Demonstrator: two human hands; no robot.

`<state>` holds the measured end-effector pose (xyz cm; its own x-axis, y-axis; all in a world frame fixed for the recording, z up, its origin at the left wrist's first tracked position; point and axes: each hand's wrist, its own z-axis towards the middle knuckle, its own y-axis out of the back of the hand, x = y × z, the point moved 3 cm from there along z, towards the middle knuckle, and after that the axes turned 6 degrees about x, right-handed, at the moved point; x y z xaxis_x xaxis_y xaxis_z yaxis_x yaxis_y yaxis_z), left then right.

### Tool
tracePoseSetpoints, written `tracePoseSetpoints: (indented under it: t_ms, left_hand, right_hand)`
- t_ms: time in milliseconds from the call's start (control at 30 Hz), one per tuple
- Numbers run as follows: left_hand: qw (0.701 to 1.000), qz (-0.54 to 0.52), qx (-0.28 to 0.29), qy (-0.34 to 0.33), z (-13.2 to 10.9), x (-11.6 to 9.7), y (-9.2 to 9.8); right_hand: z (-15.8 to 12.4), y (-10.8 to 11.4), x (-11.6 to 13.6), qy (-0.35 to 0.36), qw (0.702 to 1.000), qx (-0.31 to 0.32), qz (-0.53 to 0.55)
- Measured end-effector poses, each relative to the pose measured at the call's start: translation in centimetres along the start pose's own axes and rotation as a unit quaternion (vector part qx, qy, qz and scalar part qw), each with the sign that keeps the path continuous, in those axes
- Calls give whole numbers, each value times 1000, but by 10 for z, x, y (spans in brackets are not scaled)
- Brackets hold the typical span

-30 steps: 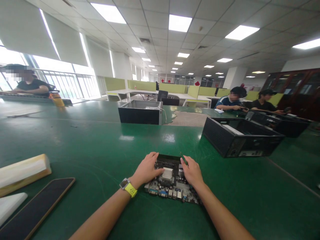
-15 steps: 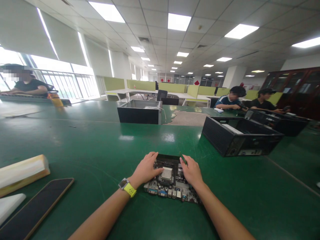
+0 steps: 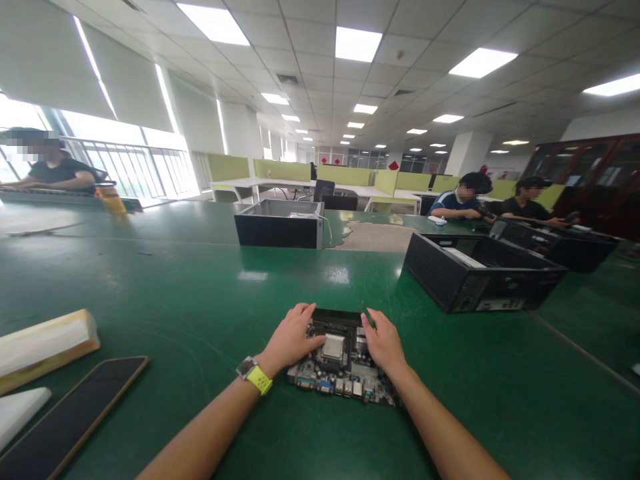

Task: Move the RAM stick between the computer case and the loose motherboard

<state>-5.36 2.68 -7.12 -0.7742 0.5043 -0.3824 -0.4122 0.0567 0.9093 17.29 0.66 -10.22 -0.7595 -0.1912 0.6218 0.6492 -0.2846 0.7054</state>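
1. The left hand [image 3: 293,339] and right hand [image 3: 384,343] rest on either side of a dark motherboard [image 3: 345,381] with a silver square chip [image 3: 333,347]; whether they are gripping or merely resting, I cannot tell.
2. The board lies flat on the green tabletop [image 3: 200,300].
3. Since a second ago, hands and board have barely shifted.

Your left hand [image 3: 293,337] lies on motherboard [image 3: 340,377] left edge, thumb beside CPU [image 3: 333,347]. Your right hand [image 3: 384,343] lies on its right edge, fingers extended. Motherboard flat on green table [image 3: 200,287]. Watch [image 3: 255,375] on your left wrist. Open case [image 3: 475,280] ahead right, second case [image 3: 280,227] farther off. Dark slab [image 3: 75,417] and wooden block [image 3: 45,347] at left.
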Motion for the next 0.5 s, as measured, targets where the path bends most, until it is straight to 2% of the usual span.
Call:
tracePoseSetpoints:
  t_ms: [100, 167, 367, 500]
  left_hand:
    - [999, 30, -34, -5, -3, -13, 6]
    - [998, 39, -33, -42, -8, -31, 9]
    - [971, 19, 91, -222, -38, -93, -9]
    - [969, 20, 107, -221, -46, -105, -24]
  right_hand:
    - [0, 2, 0, -7, 999, -18, 30]
    - [1, 5, 0, -12, 998, -32, 52]
    - [7, 17, -5, -42, 987, -96, 123]
    - [8, 24, -15, -58, 973, -154, 164]
